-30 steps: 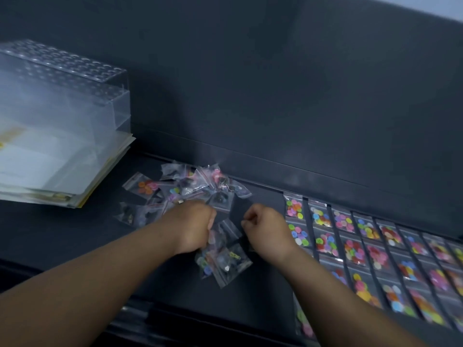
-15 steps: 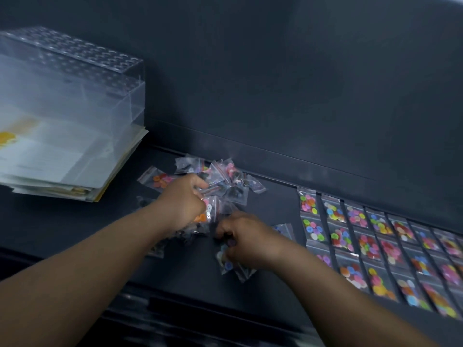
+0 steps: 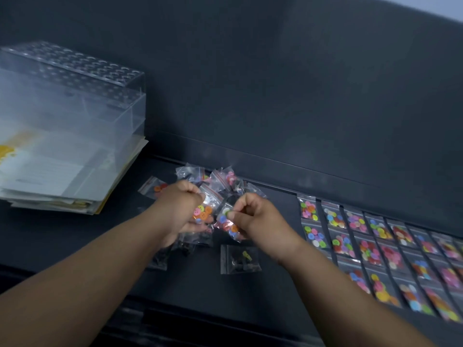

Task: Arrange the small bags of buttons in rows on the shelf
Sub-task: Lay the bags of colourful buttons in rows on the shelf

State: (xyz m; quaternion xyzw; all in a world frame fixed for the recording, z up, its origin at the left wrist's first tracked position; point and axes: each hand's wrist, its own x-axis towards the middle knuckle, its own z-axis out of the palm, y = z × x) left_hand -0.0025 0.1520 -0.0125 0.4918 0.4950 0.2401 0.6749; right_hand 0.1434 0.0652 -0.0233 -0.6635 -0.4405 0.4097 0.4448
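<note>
Right hand (image 3: 253, 219) pinches a bag of mixed buttons (image 3: 226, 222) above the shelf (image 3: 280, 246); left hand (image 3: 179, 209) grips several more. Neat rows (image 3: 375, 244) fill the right, but a loose pile (image 3: 220, 180) waits — roughly midway.

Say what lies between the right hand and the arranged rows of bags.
Only bare shelf separates right hand from rows, in the head view.

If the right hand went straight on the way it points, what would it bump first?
Probably the bag of orange buttons in the left hand, close ahead of the right hand; depth is unclear.
</note>
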